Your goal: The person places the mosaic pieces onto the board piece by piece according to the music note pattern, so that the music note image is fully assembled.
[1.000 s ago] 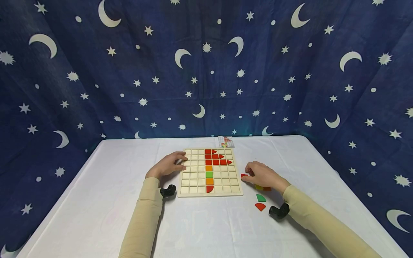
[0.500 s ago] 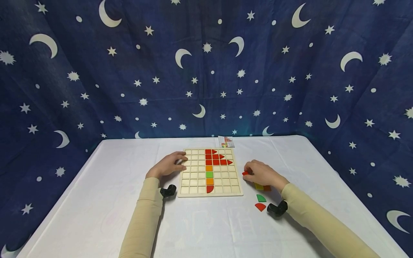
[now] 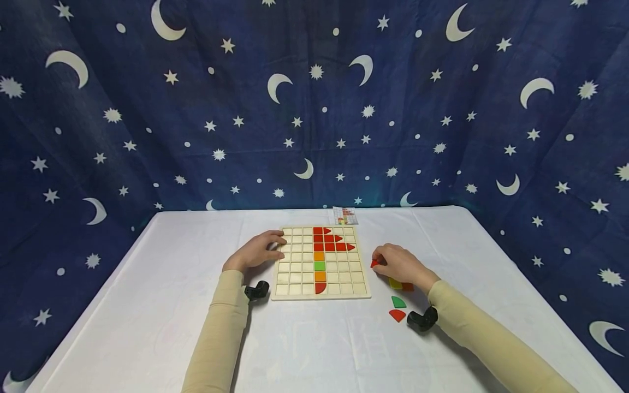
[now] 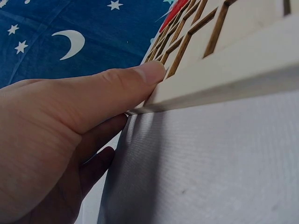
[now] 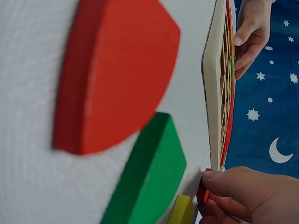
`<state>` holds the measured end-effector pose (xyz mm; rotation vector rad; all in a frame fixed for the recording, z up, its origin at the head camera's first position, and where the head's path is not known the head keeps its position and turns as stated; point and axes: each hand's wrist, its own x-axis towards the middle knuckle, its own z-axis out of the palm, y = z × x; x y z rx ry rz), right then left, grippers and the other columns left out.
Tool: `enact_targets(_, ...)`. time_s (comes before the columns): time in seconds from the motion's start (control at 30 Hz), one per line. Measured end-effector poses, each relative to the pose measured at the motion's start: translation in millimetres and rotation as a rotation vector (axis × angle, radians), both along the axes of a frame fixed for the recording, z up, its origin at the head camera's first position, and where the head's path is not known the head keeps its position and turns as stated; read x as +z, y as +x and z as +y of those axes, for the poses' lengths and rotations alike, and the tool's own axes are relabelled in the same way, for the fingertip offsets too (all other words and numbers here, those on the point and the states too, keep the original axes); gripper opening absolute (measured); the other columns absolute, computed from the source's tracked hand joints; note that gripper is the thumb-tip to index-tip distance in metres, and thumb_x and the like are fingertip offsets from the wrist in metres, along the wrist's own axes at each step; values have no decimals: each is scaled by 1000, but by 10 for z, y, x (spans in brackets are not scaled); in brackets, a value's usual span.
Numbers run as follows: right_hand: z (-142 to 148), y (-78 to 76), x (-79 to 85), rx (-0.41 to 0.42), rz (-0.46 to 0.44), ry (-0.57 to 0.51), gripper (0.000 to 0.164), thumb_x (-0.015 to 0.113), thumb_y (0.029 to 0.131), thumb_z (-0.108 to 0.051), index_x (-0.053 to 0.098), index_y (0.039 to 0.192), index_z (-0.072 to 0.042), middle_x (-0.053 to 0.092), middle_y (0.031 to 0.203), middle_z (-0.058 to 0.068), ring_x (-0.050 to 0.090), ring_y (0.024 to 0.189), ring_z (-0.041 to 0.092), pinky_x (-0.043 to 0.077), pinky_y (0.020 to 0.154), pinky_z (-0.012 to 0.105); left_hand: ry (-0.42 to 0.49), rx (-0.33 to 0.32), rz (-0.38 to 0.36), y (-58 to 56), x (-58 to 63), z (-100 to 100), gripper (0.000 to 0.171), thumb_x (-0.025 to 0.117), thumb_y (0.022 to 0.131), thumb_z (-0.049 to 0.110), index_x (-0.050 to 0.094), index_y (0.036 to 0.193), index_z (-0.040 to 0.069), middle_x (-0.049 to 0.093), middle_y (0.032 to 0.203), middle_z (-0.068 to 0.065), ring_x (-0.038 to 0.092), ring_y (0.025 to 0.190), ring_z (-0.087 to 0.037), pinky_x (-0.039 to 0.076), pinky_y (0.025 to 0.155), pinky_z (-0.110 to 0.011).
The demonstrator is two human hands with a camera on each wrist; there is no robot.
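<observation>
My right hand (image 3: 400,266) pinches a small red piece (image 3: 374,263) between thumb and fingers, just right of the wooden grid board (image 3: 319,298). In the right wrist view the same red piece (image 5: 202,192) is partly hidden by the thumb, so its shape cannot be made out. My left hand (image 3: 253,252) rests at the board's left edge. Its thumb (image 4: 152,72) touches the rim in the left wrist view. On the board, red squares with pointed red ends form three rows at the top, above a column of orange, green, orange and a rounded red piece (image 3: 320,287).
Below the right hand lie a yellow piece (image 3: 395,284), an orange-brown piece (image 3: 407,286), a green quarter-circle (image 3: 398,302) and a red quarter-circle (image 3: 397,315). A printed pattern card (image 3: 345,216) is behind the board. A starry curtain (image 3: 245,164) hangs past the white table (image 3: 304,349).
The right hand has shifted very slightly, and the red piece in its fingers has turned and moved a little right. The left hand and the board have stayed put.
</observation>
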<state>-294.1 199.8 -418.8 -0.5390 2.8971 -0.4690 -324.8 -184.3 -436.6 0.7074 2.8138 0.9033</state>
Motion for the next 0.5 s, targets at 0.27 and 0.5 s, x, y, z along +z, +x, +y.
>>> enact_targets(0.27, -137, -60, 57, 41, 71, -10, 22, 72, 85, -19, 69, 101, -4, 63, 87, 1, 53, 74, 16, 53, 73, 34, 0, -19, 17, 1, 28, -8, 43, 71, 90, 20, 62, 127, 0, 43, 147, -19, 35, 139, -37, 29, 114, -49)
enact_targets(0.5, -578, -56, 118, 207, 134, -66, 20, 71, 87, -19, 70, 102, -5, 67, 92, 2, 58, 79, 15, 53, 77, 35, 1, -22, 20, 4, 18, -12, 43, 71, 90, 20, 62, 127, -1, 43, 147, -20, 35, 139, -38, 29, 115, -49)
